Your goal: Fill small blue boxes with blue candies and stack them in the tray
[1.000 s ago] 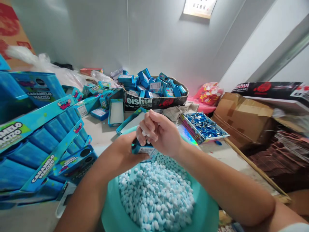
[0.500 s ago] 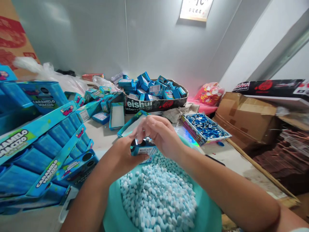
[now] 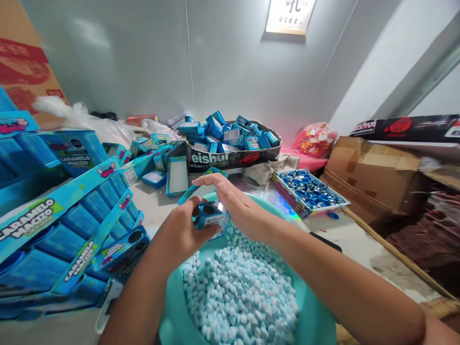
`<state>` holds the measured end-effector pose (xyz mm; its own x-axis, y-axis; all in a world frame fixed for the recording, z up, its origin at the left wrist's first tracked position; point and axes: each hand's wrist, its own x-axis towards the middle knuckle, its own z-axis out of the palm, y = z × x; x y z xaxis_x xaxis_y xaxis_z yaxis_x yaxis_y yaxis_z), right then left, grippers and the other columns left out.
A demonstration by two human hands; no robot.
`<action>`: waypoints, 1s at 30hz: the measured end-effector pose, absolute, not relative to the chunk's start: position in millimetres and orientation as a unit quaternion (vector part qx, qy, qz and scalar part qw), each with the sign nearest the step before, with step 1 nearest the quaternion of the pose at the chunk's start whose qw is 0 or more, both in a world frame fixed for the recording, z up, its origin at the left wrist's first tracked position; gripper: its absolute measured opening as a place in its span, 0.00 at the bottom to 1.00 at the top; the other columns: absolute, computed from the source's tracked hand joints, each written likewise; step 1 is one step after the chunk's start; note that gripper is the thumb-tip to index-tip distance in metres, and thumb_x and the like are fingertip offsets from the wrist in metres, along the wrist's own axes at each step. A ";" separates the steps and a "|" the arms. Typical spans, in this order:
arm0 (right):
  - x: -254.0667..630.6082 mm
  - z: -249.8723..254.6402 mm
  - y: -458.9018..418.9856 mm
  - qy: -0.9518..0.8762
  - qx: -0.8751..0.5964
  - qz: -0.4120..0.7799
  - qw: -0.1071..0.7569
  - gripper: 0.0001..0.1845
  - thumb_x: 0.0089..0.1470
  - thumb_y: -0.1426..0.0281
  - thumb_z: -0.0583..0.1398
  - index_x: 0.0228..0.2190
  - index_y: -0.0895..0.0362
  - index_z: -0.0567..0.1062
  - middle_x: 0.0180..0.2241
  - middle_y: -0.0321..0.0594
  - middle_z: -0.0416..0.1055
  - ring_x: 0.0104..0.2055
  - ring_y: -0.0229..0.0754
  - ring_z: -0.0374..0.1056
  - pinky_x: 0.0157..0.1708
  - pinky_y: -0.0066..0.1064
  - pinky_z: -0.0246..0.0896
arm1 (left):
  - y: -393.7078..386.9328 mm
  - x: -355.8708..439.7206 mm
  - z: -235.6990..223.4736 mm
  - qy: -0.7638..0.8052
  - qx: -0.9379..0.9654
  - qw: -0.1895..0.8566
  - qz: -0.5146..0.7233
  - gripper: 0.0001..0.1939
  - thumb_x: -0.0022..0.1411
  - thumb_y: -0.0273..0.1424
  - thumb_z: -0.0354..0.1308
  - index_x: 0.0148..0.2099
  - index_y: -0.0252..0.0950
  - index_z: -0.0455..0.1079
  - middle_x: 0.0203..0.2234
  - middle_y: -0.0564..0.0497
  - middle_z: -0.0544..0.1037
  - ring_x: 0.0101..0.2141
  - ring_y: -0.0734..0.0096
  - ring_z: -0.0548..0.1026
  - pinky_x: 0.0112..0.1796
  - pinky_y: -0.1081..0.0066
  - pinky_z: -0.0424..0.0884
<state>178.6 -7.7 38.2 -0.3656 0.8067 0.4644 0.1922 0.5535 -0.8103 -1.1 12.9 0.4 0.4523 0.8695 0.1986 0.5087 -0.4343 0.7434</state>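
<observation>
My left hand (image 3: 181, 225) grips a small blue candy box (image 3: 212, 218) between thumb and fingers; a dark round hole shows in its top. My right hand (image 3: 242, 208) is stretched out behind and to the right of the box, its fingers extended and close together. Whether its palm touches the box I cannot tell. Below both hands is a teal basin (image 3: 321, 306) filled with small pale blue and white candies (image 3: 247, 292). Behind the left fingers, a blue cardboard tray (image 3: 190, 191) is partly hidden.
To the left stand display boxes (image 3: 82, 206) packed with blue candy boxes. At the back, a black carton (image 3: 233, 165) is heaped with more. A tray of round blue caps (image 3: 309, 189) lies right, near a dark phone-like object (image 3: 325, 242). Brown cartons (image 3: 370, 172) stand beyond.
My right hand's curled fingers have straightened and moved off the top of the candy box, uncovering its hole. My left hand still holds the box. The view has shifted slightly.
</observation>
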 end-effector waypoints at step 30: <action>189.0 27.7 8.3 -0.797 -0.536 0.081 0.265 0.12 0.56 0.84 0.59 0.29 0.59 0.80 0.32 0.41 0.72 0.36 0.44 0.68 0.35 0.34 0.58 | 16.4 -2.0 -7.0 0.510 0.740 0.321 0.299 0.21 0.53 0.37 0.67 0.50 0.43 0.72 0.38 0.54 0.80 0.38 0.62 0.78 0.37 0.69 0.70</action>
<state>189.0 8.3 27.7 -0.2839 0.8983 0.3353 0.8119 0.4112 -0.4144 -2.0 16.4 -7.0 0.3017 0.9464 0.1154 0.5621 -0.2743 0.7803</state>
